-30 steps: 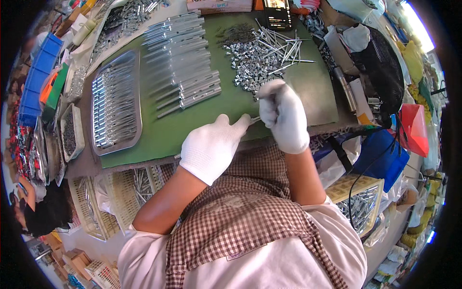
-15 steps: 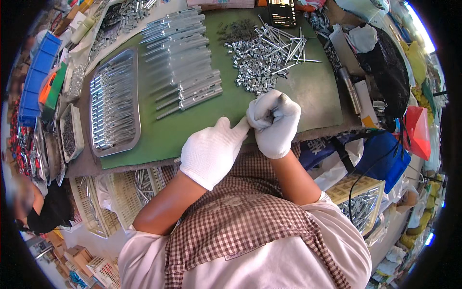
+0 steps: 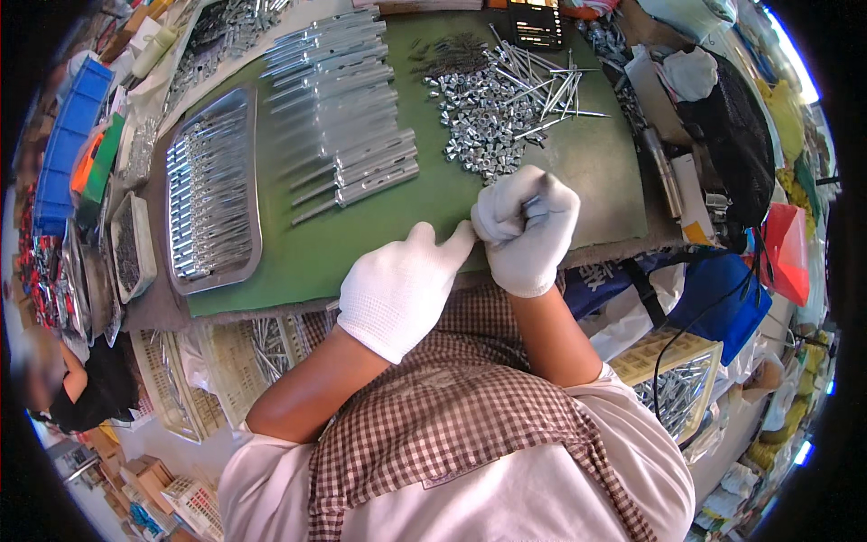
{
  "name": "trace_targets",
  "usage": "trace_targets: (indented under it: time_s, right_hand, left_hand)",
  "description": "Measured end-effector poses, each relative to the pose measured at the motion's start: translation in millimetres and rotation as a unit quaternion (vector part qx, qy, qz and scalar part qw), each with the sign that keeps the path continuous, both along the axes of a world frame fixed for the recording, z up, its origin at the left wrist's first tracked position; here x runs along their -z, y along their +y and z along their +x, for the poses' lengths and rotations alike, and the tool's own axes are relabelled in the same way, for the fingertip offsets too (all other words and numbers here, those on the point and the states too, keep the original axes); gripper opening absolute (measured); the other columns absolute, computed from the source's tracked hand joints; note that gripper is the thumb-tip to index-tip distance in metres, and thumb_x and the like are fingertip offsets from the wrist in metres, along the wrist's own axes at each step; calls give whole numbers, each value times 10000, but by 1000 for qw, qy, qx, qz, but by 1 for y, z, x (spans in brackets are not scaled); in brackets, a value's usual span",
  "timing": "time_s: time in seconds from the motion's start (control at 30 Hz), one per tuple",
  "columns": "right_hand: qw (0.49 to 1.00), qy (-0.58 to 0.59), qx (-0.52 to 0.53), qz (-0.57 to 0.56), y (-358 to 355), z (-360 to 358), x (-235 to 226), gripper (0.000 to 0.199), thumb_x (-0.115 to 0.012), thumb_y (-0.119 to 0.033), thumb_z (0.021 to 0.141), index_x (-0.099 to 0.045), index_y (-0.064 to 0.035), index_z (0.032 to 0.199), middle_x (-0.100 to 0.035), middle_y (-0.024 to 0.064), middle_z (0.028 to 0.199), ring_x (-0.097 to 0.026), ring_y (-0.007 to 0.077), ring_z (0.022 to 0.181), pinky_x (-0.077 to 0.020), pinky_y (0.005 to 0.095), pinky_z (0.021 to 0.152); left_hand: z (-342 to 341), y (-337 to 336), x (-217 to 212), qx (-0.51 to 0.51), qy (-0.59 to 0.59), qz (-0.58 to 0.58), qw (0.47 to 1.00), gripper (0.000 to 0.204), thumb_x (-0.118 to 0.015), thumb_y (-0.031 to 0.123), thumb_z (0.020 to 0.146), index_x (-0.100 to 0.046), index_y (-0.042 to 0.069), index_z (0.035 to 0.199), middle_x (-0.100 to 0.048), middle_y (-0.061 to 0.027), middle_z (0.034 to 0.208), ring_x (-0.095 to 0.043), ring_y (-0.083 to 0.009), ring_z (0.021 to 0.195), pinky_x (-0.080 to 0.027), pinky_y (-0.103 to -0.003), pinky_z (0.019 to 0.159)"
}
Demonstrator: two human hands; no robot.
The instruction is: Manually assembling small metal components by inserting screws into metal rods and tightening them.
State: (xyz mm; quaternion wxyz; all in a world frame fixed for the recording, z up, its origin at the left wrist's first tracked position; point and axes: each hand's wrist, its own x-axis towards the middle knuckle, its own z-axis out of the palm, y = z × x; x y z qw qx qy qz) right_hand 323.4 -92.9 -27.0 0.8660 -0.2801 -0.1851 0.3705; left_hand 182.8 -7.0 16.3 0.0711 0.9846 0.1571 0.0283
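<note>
My left hand [image 3: 397,291], in a white knit glove, lies over the mat's near edge, fingers closed and thumb pointing forward. A silvery metal rod end [image 3: 333,305] peeks out beside the heel of this hand; the glove hides the rest. Just right of it, my right hand [image 3: 528,233] is curled into a pinch, its gloved fingertips darkened. Whatever sits in that pinch is hidden. The hands nearly touch at the left fingertips. Beyond them lies a heap of small metal fittings [image 3: 488,117], with thin metal pins [image 3: 564,95] at its right.
On the green mat [image 3: 605,185], a row of metal tubes with rods [image 3: 379,181] lies left of centre. A metal tray [image 3: 257,208] holds many similar pieces. Dark small parts [image 3: 449,54] and a phone [image 3: 536,25] are at the back. Crates [image 3: 682,379] stand below the table.
My right hand has shifted slightly right, widening the small gap to the left fingertips. My left hand has barely moved.
</note>
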Motion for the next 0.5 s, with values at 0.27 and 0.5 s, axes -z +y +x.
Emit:
trace_targets:
  time_s: [0.27,0.5]
  right_hand:
    - [989,-107,47,-92,-6,-7,-4,468,-416,-277,1009,-555,-23,643,-523,37,643,-384,89,545,-267,264,517]
    - [998,30,29,54,-4,6,1,488,-346,-360,1061,-445,-65,685,-282,-29,556,-268,106,492,-201,299,496]
  left_hand:
    - [12,6,-6,51,6,24,998,97,-637,228,936,-629,144,983,-584,-62,796,-685,-251,656,-557,-385,542]
    - [5,13,3,56,-65,-13,996,165,-698,264,910,-648,123,978,-614,-70,819,-694,-268,691,-563,-377,602]
